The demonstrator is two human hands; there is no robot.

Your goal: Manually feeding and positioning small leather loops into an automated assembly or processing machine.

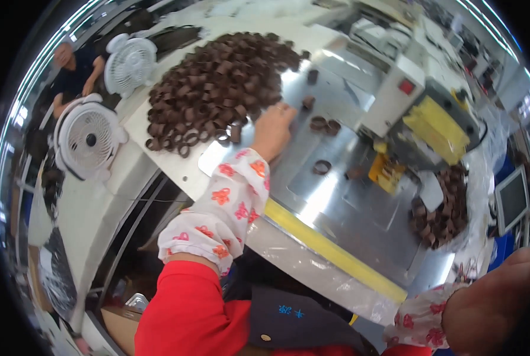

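My left hand [273, 132] is at the right edge of a big heap of short brown rings [217, 83], over the metal worktop. Its fingers are bent together; whatever they pinch, if anything, is hidden beneath them. A loose brown ring [307, 102] lies just past the fingertips. More rings [321, 167] are scattered on the metal plate to the right. My right hand [493, 302] is raised close at the lower right, large and blurred, and its fingers cannot be made out. Both forearms wear white sleeve covers with pink and orange flowers.
A machine with a red switch [406, 87] and a yellow-covered part [437, 129] stands on the right of the worktop. Beside it is a second pile of brown rings [440, 213]. Yellow tape [330, 249] runs along the front edge. Two white fans [90, 139] and a person [75, 71] are at left.
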